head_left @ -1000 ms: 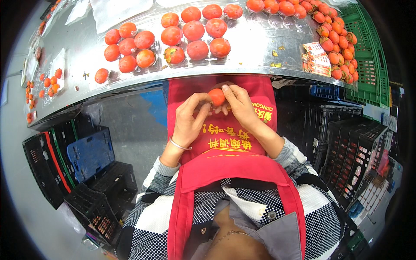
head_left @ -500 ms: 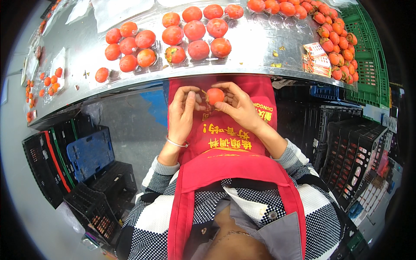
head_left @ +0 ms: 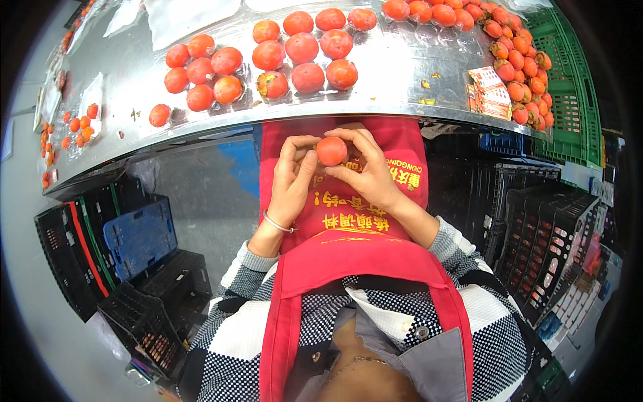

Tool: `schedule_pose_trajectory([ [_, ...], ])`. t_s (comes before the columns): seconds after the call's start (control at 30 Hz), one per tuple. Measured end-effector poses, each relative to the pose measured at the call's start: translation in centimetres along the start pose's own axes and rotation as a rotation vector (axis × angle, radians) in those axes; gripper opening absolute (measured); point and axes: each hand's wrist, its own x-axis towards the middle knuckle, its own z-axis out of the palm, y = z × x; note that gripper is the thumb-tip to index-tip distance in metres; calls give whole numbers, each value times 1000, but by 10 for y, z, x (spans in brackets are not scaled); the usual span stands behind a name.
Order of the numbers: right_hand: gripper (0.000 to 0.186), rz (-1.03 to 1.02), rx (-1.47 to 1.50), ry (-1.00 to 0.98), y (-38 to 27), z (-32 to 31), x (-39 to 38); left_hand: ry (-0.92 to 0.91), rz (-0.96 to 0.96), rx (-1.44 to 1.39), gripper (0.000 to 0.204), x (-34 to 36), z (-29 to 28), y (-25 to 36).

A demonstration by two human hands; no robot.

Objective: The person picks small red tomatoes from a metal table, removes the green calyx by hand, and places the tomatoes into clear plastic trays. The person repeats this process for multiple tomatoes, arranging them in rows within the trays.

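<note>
In front of my red apron I hold a smooth orange-red persimmon between both hands. My left hand curls against its left side, thumb and fingertips closed in on it. My right hand grips it from the right, fingers behind and thumb below. No calyx shows on the side turned up. On the metal table just beyond, rows of persimmons sit in clear plastic trays. One persimmon among them shows its green-brown calyx.
A heap of persimmons lies at the table's right, by a green crate and printed cards. Calyx scraps dot the metal table. Black crates stand at right; more crates and a blue panel at left.
The persimmon has turned in my fingers: the calyx that showed at its left side is out of sight. My left hand has shifted slightly right and down, closer around the fruit.
</note>
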Motion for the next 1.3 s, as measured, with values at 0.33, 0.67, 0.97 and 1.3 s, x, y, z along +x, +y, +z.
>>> schedule_pose_trajectory([
  [0.33,50,-236,-304,166,1,5,3,218,99,133,21,1,-2,1],
  [0.67,49,-462,-473,141,-13,7,12,135,10,-162,56,-4,-12,17],
  [0.97,36,-403,-426,144,-16,2,10,593,470,138,54,-2,-83,56],
  [1.3,30,-345,-388,101,-15,10,5,546,390,54,42,22,-132,98],
])
